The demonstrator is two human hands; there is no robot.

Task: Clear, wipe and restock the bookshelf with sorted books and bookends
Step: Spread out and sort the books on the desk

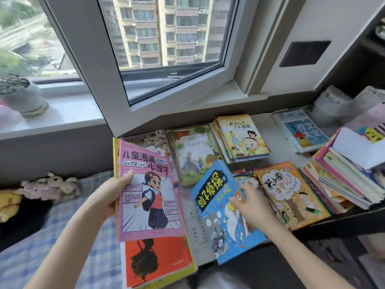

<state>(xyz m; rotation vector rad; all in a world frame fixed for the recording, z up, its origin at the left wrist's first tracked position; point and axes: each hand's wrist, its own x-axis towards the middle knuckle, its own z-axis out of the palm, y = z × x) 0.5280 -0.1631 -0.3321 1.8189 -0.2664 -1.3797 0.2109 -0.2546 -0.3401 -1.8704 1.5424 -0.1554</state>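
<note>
- Far left, a plant pot [27,97] sat on the window sill, and soft toys [52,184] lay on the bed below. They were not part of my job.
- My left hand [108,197] gripped a small bunch of books. The thumb pressed the front of the pink book [145,184] and the fingers went behind it. A red book [156,261] showed under the pink one. I held the bunch up, just left of the desk [273,140].
- I judged this to be the sorting step. The books lay in piles on the desk under the window, not on any shelf.
- In the middle, a green book [195,155] and a yellow cartoon book [241,136] topped two flat piles, side by side near the wall.
- My right hand [252,203] held the blue book [218,205] near its right edge. The thumb lay on the cover and the fingers seemed to curl round the edge. The book was tipped up over the front of the desk.
- Next, I thought, the blue book had to join the pile of its own kind. It would need to land flat so it did not slide off.
- Just right of that hand, an orange book [291,195] lay flat. Past it, a tall stack [343,180] leaned, with its edges uneven, and I thought it could slip.
- The books looked thin, bright and bendy, with soft covers.
</note>
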